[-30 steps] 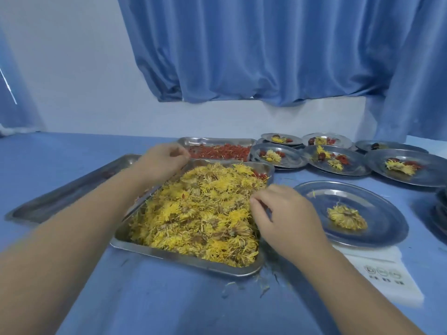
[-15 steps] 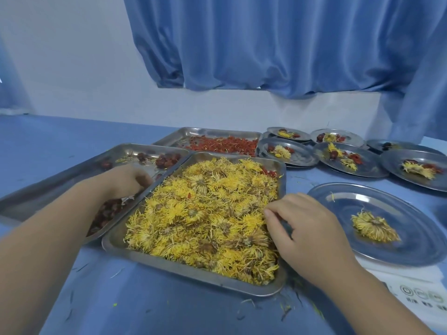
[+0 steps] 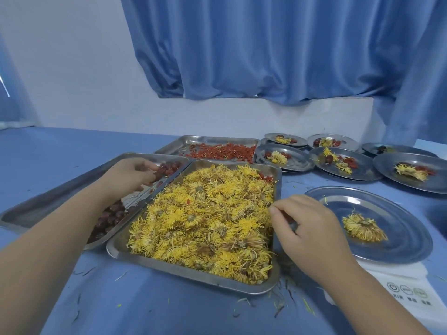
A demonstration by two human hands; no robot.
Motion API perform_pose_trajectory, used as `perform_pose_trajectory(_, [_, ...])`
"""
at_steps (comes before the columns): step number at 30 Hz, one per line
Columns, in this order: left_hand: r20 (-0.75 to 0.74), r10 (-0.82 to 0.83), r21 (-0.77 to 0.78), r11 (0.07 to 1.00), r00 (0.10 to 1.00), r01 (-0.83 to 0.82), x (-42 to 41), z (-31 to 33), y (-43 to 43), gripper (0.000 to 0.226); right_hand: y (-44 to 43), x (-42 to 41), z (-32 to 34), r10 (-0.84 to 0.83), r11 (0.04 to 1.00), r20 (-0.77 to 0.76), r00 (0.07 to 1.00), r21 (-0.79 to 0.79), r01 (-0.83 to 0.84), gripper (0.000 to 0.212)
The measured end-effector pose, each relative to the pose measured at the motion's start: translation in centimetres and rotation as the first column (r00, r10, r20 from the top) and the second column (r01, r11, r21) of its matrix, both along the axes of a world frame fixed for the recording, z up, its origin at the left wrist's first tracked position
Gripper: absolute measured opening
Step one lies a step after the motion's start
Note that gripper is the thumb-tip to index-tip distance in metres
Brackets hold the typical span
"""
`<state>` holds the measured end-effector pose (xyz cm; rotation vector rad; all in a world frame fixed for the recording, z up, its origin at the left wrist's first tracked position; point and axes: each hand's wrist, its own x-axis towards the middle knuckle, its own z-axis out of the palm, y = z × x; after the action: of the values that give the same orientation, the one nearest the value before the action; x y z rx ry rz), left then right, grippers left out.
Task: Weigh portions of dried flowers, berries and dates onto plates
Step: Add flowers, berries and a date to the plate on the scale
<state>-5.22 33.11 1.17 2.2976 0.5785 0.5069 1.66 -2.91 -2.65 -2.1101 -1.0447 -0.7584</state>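
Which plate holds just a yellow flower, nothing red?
The near plate on the white scale, beside the right hand; the plates farther back also carry red or dark pieces.

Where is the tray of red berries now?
In the head view, the tray of red berries lies behind the flower tray, just left of a filled plate.

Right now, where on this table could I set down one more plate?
Bare table shows in front of the flower tray, between the forearms, and far left beyond the date tray. The right is crowded: filled plates sit close together, and the right hand fills the gap beside the nearest plate.
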Motion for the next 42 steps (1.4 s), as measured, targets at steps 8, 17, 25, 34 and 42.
perform_pose_trajectory(8, [0.055,-0.348,-0.069,0.934,0.936,0.352,3.4,3.3,-12.2,0.017,-3.1,0.4,2.2,0.196,0.816,-0.422,0.885,0.571,0.092,0.021])
perform_pose_trajectory(17, [-0.056,-0.578,0.091,0.809,0.814,0.581,8.9,1.7,-26.1,0.014,-8.0,3.2,4.7,0.629,0.144,-0.434,0.645,0.88,0.452,0.034])
perform_pose_trajectory(25, [-0.15,-0.58,0.246,0.762,0.8,0.599,12.4,-0.7,-29.2,0.012,-9.2,4.1,4.4,0.727,0.037,-0.351,0.591,0.879,0.476,0.031])
perform_pose_trajectory(34, [-0.137,-0.496,0.281,0.811,0.858,0.514,12.9,2.2,-24.1,0.01,-7.9,5.4,4.3,0.799,0.172,-0.411,0.44,0.856,0.488,0.027])
perform_pose_trajectory(42, [-0.065,-0.212,0.294,0.93,0.975,0.222,14.4,6.0,-14.8,0.01,-8.2,10.4,8.1,0.547,0.684,-0.71,0.443,0.684,0.252,0.012])
